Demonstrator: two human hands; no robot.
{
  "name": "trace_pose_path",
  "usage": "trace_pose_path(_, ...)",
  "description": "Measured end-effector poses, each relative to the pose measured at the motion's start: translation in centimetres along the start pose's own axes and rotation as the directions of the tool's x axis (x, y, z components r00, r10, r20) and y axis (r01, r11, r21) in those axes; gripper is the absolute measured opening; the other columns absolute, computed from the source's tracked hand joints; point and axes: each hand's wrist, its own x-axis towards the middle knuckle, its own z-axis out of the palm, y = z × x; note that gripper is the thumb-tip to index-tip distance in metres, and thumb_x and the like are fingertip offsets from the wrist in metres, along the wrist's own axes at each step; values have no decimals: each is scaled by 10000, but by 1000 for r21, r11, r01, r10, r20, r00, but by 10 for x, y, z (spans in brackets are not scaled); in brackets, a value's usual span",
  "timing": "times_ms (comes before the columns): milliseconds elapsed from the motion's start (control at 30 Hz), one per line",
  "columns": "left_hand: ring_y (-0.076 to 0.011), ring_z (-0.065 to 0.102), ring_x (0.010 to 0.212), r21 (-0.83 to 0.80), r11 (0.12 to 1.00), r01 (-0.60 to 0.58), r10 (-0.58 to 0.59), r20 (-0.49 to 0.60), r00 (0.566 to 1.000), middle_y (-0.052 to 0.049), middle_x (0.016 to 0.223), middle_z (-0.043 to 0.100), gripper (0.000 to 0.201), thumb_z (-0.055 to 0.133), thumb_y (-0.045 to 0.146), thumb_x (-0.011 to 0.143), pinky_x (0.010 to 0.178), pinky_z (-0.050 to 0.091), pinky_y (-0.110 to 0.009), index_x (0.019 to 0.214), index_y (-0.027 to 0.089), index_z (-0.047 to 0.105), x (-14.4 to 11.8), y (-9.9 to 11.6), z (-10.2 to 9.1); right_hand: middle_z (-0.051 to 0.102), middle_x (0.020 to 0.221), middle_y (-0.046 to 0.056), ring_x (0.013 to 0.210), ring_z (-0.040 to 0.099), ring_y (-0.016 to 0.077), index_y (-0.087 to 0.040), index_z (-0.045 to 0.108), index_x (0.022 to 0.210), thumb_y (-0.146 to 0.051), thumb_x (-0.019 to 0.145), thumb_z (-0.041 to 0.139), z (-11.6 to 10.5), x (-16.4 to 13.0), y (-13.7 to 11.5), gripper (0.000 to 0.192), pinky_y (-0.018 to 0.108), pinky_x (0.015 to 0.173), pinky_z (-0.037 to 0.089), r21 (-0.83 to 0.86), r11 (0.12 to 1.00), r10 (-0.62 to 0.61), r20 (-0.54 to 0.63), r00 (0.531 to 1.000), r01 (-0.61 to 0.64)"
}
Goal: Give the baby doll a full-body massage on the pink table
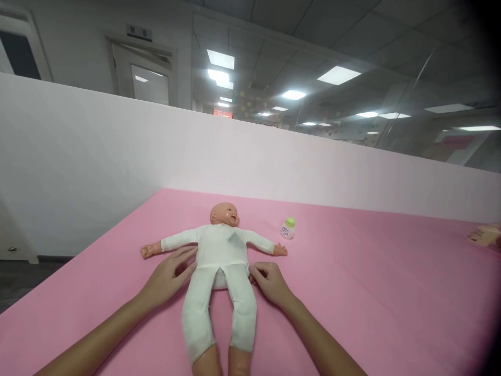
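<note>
A baby doll (pixel 221 250) in a white one-piece suit lies on its back on the pink surface (pixel 352 292), arms spread, head pointing away from me. My left hand (pixel 168 277) rests flat beside the doll's hip on the left, fingertips touching the suit. On the other side, my right hand (pixel 270 282) sits with curled fingers against the doll's hip, pinching or pressing the suit's edge; which, I cannot tell. A small white bottle (pixel 287 228) with a green cap stands just beyond the doll's outstretched hand on the right.
A white partition wall (pixel 117 151) runs along the far edge of the pink surface. A pale packet-like object (pixel 485 235) lies at the far right edge, partly cut off. The surface's left edge drops to a dark floor (pixel 23 282).
</note>
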Motion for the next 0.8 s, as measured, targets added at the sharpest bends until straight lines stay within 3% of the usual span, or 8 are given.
trace_pose_path(200, -300, 549, 1364, 24, 1000, 6, -5, -10, 1000, -8, 1505, 564, 467, 545, 518, 972, 1102, 494, -442, 1414, 384, 613, 1, 0, -2, 688, 707, 10, 683, 606, 170, -197, 649, 651, -360, 992, 504, -5, 0, -4, 405, 280, 676, 439, -14, 1000, -9, 58, 998, 9)
trace_pose_path(333, -308, 559, 1330, 10, 1000, -8, 8, -18, 1000, -43, 1496, 558, 455, 503, 496, 986, 1047, 515, -430, 1388, 324, 627, 0, 1, 2, 500, 595, -31, 583, 403, 123, -194, 529, 578, -393, 985, 519, -2, -1, -9, 453, 267, 578, 306, -80, 996, -41, 86, 995, 48)
trace_pose_path(467, -272, 667, 1061, -87, 996, 35, -45, -110, 993, -75, 1372, 632, 412, 502, 475, 970, 816, 561, -372, 1293, 272, 654, 8, 14, 0, 368, 592, -45, 588, 293, 113, -200, 420, 574, -406, 979, 510, 3, -3, -10, 464, 266, 552, 240, -80, 995, -52, 87, 995, 59)
trace_pose_path(600, -243, 666, 1023, -275, 960, 57, -144, -307, 941, -78, 1203, 688, 368, 501, 437, 956, 864, 547, -371, 1225, 224, 631, 55, 44, -1, 355, 607, -41, 605, 300, 116, -205, 384, 576, -394, 971, 496, 6, -5, -12, 452, 263, 561, 249, -66, 995, -71, 72, 995, 76)
trace_pose_path(700, -260, 655, 1073, -281, 960, -8, -90, -334, 938, -101, 1235, 685, 409, 606, 424, 894, 899, 531, -381, 1239, 206, 617, 108, 62, 12, 363, 609, -39, 610, 313, 118, -207, 378, 581, -390, 960, 496, 7, -6, -12, 437, 260, 567, 258, -66, 994, -78, 79, 994, 83)
trace_pose_path(800, -302, 607, 1231, -280, 960, 14, -107, -321, 941, -141, 1339, 654, 490, 660, 361, 858, 1016, 475, -419, 1310, 187, 586, 149, 67, 34, 377, 615, -40, 614, 324, 116, -205, 376, 590, -344, 942, 499, 8, -5, -9, 399, 257, 577, 260, -71, 993, -88, 102, 991, 96)
